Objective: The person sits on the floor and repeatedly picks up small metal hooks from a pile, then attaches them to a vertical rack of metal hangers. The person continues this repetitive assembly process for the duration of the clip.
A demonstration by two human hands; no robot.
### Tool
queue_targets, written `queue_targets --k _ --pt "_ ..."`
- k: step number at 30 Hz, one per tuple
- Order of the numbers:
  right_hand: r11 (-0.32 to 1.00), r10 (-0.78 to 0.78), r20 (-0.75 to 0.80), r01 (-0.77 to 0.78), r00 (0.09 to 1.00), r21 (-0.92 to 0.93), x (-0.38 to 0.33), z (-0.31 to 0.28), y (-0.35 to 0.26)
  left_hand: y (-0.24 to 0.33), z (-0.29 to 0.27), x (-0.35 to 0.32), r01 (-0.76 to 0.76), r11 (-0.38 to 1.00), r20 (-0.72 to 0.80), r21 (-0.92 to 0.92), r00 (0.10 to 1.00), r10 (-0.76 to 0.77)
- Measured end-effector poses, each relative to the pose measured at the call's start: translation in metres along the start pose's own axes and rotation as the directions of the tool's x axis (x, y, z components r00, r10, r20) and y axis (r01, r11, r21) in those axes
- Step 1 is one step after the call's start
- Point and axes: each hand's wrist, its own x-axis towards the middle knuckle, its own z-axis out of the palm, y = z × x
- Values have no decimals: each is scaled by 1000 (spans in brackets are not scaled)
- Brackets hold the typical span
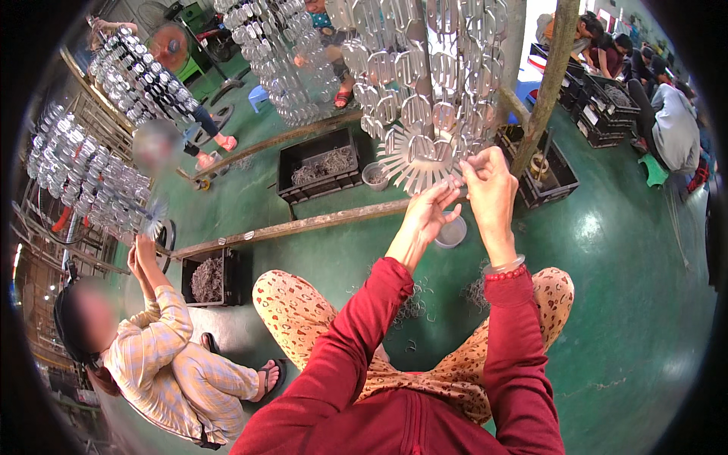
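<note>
Green floor spreads under hanging racks (425, 83) of metal rings. Left hand (426, 216) and right hand (489, 186) are raised at the rack's lowest tier, fingertips pinched together on a ring (457, 180) there.

No packages, labels, signs or screens

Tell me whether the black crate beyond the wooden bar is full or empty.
Partly filled: the black crate holds a low heap of grey wire pieces, with bare floor showing inside and its walls standing above the heap.
</note>
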Motion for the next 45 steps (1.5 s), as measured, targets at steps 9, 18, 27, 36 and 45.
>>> queue_targets --k 9,18,27,36,45 --pt "965 -215 -72 200 974 -171 5 11 10 -5 -3 8 16 999 17 35 1000 -17" --pt "965 -164 14 163 986 -205 -12 14 -7 -2 -12 9 -23 999 -12 27 1000 23" --pt "874 -307 49 302 950 -380 -9 11 -11 9 -12 0 -11 1000 -27 2 1000 11" --pt "904 -227 95 246 969 -349 -5 -1 -4 19 -14 -6 -9 998 -3 68 1000 9" --pt "921 -65 145 115 987 -373 6 -4 -8 16 -14 -4 -12 1000 -15 11 1000 12"
